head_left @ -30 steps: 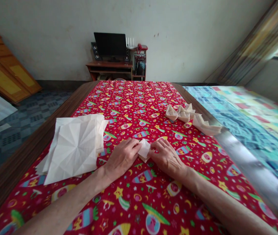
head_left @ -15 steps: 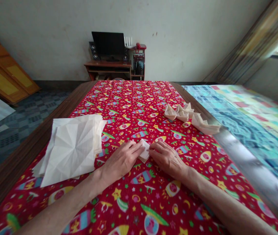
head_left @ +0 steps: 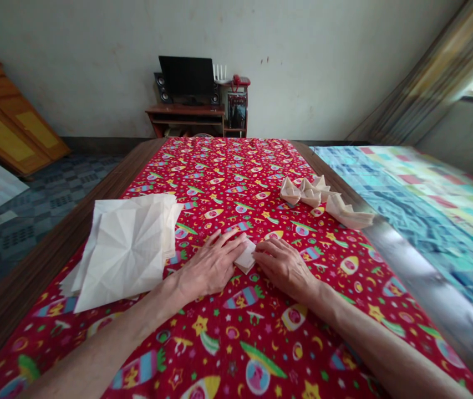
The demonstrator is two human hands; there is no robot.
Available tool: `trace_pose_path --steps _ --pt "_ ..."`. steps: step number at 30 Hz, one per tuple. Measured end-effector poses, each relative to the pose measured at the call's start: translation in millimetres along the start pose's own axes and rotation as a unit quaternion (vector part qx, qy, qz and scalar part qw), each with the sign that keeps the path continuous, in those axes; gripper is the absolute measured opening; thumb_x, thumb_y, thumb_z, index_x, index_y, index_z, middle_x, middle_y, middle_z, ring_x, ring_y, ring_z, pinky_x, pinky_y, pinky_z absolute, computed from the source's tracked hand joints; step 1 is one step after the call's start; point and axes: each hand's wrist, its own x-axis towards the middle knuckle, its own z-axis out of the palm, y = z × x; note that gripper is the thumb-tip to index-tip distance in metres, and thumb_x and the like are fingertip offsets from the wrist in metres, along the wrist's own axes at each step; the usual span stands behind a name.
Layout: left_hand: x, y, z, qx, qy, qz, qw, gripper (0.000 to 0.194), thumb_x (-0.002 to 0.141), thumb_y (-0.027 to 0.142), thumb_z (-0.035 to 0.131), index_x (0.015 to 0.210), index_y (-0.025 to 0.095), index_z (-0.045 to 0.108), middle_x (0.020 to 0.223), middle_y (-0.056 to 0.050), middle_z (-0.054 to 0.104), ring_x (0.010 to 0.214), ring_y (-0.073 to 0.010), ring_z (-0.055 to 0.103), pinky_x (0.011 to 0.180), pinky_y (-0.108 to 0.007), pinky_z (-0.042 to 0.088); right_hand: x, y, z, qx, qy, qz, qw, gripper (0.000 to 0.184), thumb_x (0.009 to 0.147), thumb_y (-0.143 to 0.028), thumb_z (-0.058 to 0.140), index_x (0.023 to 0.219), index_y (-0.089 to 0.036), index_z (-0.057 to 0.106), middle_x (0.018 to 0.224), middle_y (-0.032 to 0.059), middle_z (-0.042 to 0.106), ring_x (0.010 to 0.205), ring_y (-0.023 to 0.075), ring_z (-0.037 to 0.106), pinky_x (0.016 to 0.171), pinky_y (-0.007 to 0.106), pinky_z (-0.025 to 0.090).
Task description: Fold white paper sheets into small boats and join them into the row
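A small piece of folded white paper [head_left: 245, 258] lies on the red patterned cloth between my hands. My left hand [head_left: 215, 263] rests flat at its left edge, fingers stretched out and somewhat apart, the index finger touching the paper. At the right corner, the curled fingers of my right hand [head_left: 281, 260] pinch the paper; their tips are partly hidden. To the left lies a stack of creased white paper sheets [head_left: 126, 244], with crease lines radiating across the top sheet. Several folded pointed paper pieces [head_left: 311, 193] sit to the right, beyond my right hand.
The red cloth [head_left: 236, 338] covers most of a dark wooden table [head_left: 107, 172]. A bed [head_left: 386, 194] with blue and checked covers adjoins its right side. Against the far wall, a desk [head_left: 186, 110] holds a monitor [head_left: 187, 77] and speakers. An orange cabinet [head_left: 15, 124] stands left.
My left hand's fingers have spread and shifted slightly up over the cloth, exposing more of the folded paper's near part. My right hand stays nearly still. The view has tilted slightly.
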Motion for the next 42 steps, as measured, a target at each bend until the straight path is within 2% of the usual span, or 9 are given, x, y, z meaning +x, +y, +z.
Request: trace_pose_path --steps 5,8,11,14,17,29,34,37,42 --pt "-4 1 3.8 0.012 0.002 -0.002 1.000 0.052 0.090 0.017 0.037 0.142 0.015 0.031 0.151 -0.006 0.031 0.141 -0.0202 0.020 0.115 -0.043 0.018 0 -1 0 -0.008 0.008 0.009 1.000 0.022 0.095 -0.019 0.040 0.092 -0.014 0.060 0.089 0.0087 0.063 0.081 0.0186 0.052 0.075 0.032 0.044" --pt "-8 3 3.9 0.023 0.013 -0.006 1.000 0.048 0.094 0.020 0.035 0.142 0.015 0.032 0.150 -0.007 0.033 0.141 -0.0203 0.020 0.115 -0.043 0.020 -1 -1 1 -0.031 0.015 -0.004 0.999 0.025 0.095 -0.019 0.040 0.113 -0.011 0.056 0.093 0.0104 0.063 0.084 0.0204 0.054 0.078 0.035 0.046" --pt "-10 4 4.5 0.037 0.018 -0.015 0.999 0.048 0.095 0.023 0.034 0.142 0.015 0.031 0.149 -0.007 0.034 0.141 -0.0208 0.020 0.114 -0.043 0.022 -3 0 1 -0.066 0.004 -0.049 0.997 0.035 0.095 -0.016 0.040 0.129 -0.018 0.048 0.113 0.0128 0.060 0.099 0.0231 0.054 0.086 0.040 0.044" --pt "-12 5 5.0 0.044 0.021 -0.024 0.999 0.046 0.096 0.023 0.033 0.141 0.014 0.033 0.150 -0.007 0.033 0.141 -0.0206 0.021 0.114 -0.042 0.024 -4 0 1 -0.078 -0.008 -0.069 0.995 0.029 0.095 -0.018 0.041 0.119 -0.020 0.057 0.124 0.0131 0.057 0.108 0.0248 0.052 0.089 0.043 0.043" --pt "-14 5 3.7 0.049 0.023 -0.031 0.998 0.046 0.095 0.022 0.035 0.140 0.014 0.036 0.150 -0.007 0.033 0.141 -0.0209 0.021 0.113 -0.042 0.025 -3 0 0 -0.053 -0.024 -0.061 0.996 0.022 0.096 -0.020 0.042 0.105 -0.017 0.061 0.118 0.0113 0.061 0.102 0.0228 0.055 0.086 0.040 0.045" --pt "-35 -2 -1.6 0.061 0.041 -0.031 0.997 0.042 0.094 0.022 0.039 0.136 0.015 0.044 0.145 -0.007 0.040 0.137 -0.0218 0.031 0.110 -0.042 0.035 -1 -1 -2 0.014 -0.046 -0.044 0.998 0.020 0.096 -0.021 0.043 0.107 -0.016 0.059 0.113 0.0107 0.064 0.107 0.0209 0.053 0.086 0.036 0.046" --pt "-30 -5 0.6 0.028 0.087 -0.032 0.995 0.038 0.094 0.020 0.042 0.130 0.012 0.049 0.141 -0.010 0.046 0.133 -0.0218 0.038 0.110 -0.041 0.036 0 -1 -2 0.019 -0.035 -0.043 0.998 0.019 0.095 -0.020 0.044 0.105 -0.016 0.060 0.112 0.0099 0.065 0.104 0.0206 0.055 0.085 0.035 0.047" --pt "-22 -3 -0.1 -0.016 0.103 -0.016 0.994 0.036 0.094 0.019 0.043 0.129 0.014 0.048 0.133 -0.009 0.053 0.124 -0.0204 0.045 0.105 -0.038 0.041 0 -1 -2 0.030 -0.027 -0.039 0.998 0.020 0.095 -0.019 0.044 0.104 -0.016 0.061 0.110 0.0090 0.066 0.102 0.0201 0.057 0.084 0.034 0.047" --pt "-10 0 0.6 -0.092 0.107 0.012 0.990 0.024 0.096 0.018 0.040 0.110 0.017 0.059 0.106 -0.006 0.062 0.102 -0.0171 0.055 0.091 -0.033 0.050 2 1 1 0.058 -0.003 -0.030 0.998 0.018 0.093 -0.018 0.047 0.100 -0.017 0.063 0.104 0.0074 0.068 0.098 0.0186 0.058 0.082 0.032 0.047"
